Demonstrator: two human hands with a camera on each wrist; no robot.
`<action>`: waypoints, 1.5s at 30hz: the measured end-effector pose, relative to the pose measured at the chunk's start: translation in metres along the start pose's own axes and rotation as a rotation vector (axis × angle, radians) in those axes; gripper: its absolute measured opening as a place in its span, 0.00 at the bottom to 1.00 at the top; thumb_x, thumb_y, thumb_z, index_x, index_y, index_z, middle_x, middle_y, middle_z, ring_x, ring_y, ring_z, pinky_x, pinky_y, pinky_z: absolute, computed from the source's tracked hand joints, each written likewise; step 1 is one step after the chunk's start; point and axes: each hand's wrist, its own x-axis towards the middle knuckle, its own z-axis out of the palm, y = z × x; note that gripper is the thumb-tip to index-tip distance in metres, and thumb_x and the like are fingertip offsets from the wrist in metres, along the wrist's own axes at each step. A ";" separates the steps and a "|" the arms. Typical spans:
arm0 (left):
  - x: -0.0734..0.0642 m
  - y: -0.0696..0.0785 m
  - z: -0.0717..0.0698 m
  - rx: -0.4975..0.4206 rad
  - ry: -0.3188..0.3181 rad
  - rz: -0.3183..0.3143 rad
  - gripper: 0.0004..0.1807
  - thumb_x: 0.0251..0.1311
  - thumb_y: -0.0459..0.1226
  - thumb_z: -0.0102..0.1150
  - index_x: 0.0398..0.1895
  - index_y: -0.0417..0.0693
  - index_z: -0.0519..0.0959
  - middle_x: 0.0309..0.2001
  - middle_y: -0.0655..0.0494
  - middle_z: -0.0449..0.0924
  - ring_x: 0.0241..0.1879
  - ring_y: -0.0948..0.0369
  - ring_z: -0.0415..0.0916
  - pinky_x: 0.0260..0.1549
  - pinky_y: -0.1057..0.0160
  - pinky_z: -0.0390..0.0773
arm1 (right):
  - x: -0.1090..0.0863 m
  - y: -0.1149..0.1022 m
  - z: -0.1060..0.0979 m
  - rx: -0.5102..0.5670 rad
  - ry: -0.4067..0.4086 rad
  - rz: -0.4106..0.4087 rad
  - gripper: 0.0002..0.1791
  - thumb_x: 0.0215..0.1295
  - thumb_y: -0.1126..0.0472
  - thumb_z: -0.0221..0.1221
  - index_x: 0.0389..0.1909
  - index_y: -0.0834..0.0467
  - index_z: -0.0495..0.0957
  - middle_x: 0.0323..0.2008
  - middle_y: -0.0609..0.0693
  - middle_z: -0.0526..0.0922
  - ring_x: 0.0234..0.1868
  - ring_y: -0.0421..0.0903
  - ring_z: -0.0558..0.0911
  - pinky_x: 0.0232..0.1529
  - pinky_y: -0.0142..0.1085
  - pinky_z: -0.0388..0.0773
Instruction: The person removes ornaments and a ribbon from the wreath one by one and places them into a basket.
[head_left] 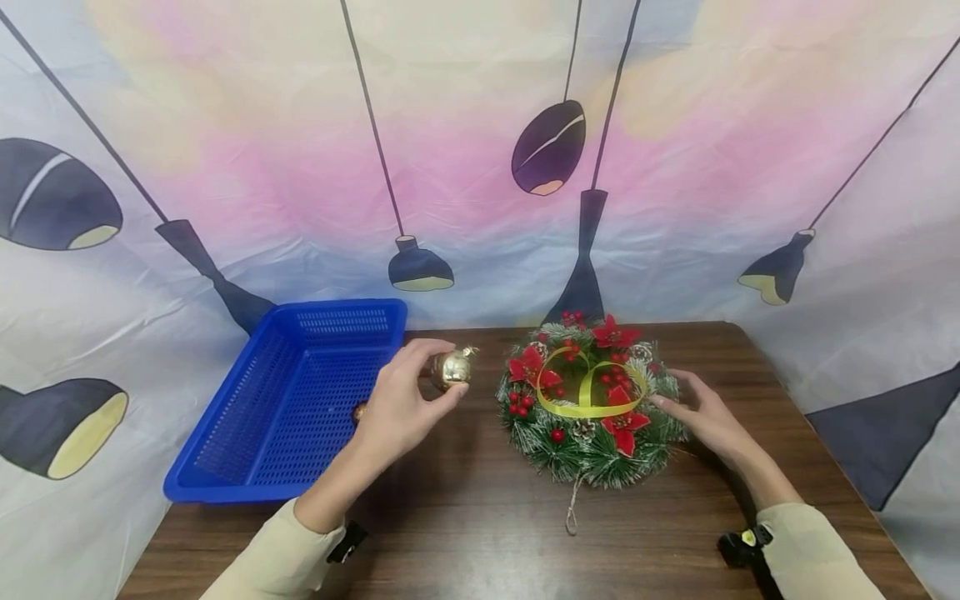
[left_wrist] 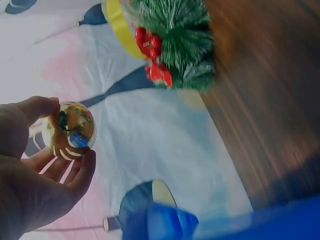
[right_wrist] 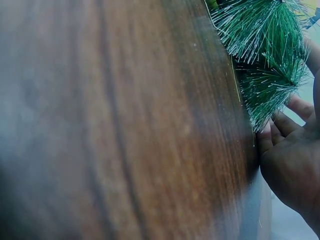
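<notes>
A shiny gold bauble (head_left: 454,369) is pinched between the thumb and fingers of my left hand (head_left: 401,404), raised above the table between the basket and the wreath. The left wrist view shows the bauble (left_wrist: 75,129) close up, with reflections on its surface. My right hand (head_left: 708,417) holds the right edge of a green Christmas wreath (head_left: 525,442), thumb on top and fingers around the side. Red poinsettias, berries and pinecones decorate the wreath, and a yellow ribbon (head_left: 577,411) loops over its middle. In the right wrist view the fingers (right_wrist: 287,122) are partly hidden by frosted needles (right_wrist: 265,80).
A blue plastic basket (head_left: 225,492) stands at the left of the brown wooden table (head_left: 487,542). One small copper-coloured ball (head_left: 359,412) shows inside it, partly behind my left hand. A twine loop (head_left: 572,517) hangs off the wreath's front. A printed cloth (head_left: 480,167) covers the wall behind.
</notes>
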 end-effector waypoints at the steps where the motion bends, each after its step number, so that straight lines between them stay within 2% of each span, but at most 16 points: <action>1: 0.001 -0.002 -0.003 0.010 0.012 -0.003 0.27 0.56 0.38 0.81 0.58 0.45 0.82 0.52 0.53 0.83 0.46 0.59 0.80 0.41 0.58 0.85 | 0.000 0.000 0.000 -0.001 0.000 0.000 0.47 0.78 0.40 0.60 0.84 0.60 0.52 0.80 0.72 0.54 0.75 0.77 0.58 0.66 0.74 0.64; 6: 0.002 -0.011 -0.017 0.068 0.073 0.002 0.26 0.56 0.38 0.80 0.57 0.44 0.82 0.53 0.51 0.83 0.47 0.55 0.80 0.41 0.54 0.81 | 0.000 0.001 0.001 0.000 -0.001 -0.001 0.47 0.78 0.41 0.60 0.84 0.60 0.52 0.79 0.72 0.54 0.75 0.77 0.58 0.66 0.74 0.65; 14: 0.003 -0.023 -0.033 0.119 0.125 0.011 0.26 0.56 0.34 0.81 0.57 0.42 0.81 0.54 0.47 0.82 0.47 0.52 0.78 0.41 0.51 0.81 | 0.001 0.002 0.000 0.001 -0.001 -0.005 0.46 0.78 0.41 0.60 0.84 0.60 0.52 0.80 0.72 0.54 0.76 0.77 0.58 0.66 0.74 0.63; 18: 0.002 -0.034 -0.040 0.142 0.134 -0.024 0.26 0.56 0.34 0.81 0.57 0.41 0.81 0.54 0.45 0.82 0.47 0.50 0.79 0.41 0.50 0.82 | 0.001 0.003 0.000 -0.005 0.002 -0.002 0.47 0.78 0.41 0.60 0.84 0.60 0.52 0.79 0.72 0.54 0.75 0.77 0.58 0.66 0.74 0.63; 25: 0.000 -0.051 -0.057 0.116 0.147 -0.108 0.25 0.58 0.33 0.79 0.58 0.39 0.81 0.54 0.44 0.82 0.49 0.49 0.83 0.41 0.48 0.88 | 0.000 0.004 0.000 0.005 -0.001 -0.009 0.46 0.78 0.42 0.60 0.84 0.60 0.52 0.80 0.72 0.54 0.75 0.77 0.59 0.65 0.74 0.65; 34: -0.007 -0.072 -0.080 0.133 0.093 -0.175 0.25 0.61 0.37 0.78 0.58 0.38 0.81 0.53 0.43 0.82 0.51 0.48 0.82 0.46 0.44 0.87 | 0.000 0.002 0.001 0.004 0.005 -0.011 0.46 0.78 0.40 0.60 0.83 0.61 0.54 0.79 0.71 0.55 0.76 0.76 0.58 0.67 0.74 0.63; 41: -0.018 -0.092 -0.091 0.178 -0.005 -0.301 0.28 0.65 0.44 0.75 0.62 0.37 0.79 0.56 0.37 0.81 0.52 0.39 0.83 0.49 0.37 0.83 | 0.001 0.002 0.001 -0.005 0.002 -0.008 0.46 0.78 0.41 0.60 0.83 0.61 0.53 0.80 0.71 0.54 0.76 0.77 0.58 0.66 0.74 0.64; 45: -0.022 -0.100 -0.092 0.181 -0.056 -0.357 0.29 0.67 0.44 0.74 0.63 0.36 0.78 0.58 0.34 0.80 0.53 0.36 0.83 0.49 0.36 0.83 | 0.001 0.002 0.001 -0.005 -0.001 -0.007 0.46 0.78 0.41 0.60 0.84 0.61 0.52 0.80 0.72 0.54 0.75 0.77 0.58 0.66 0.74 0.64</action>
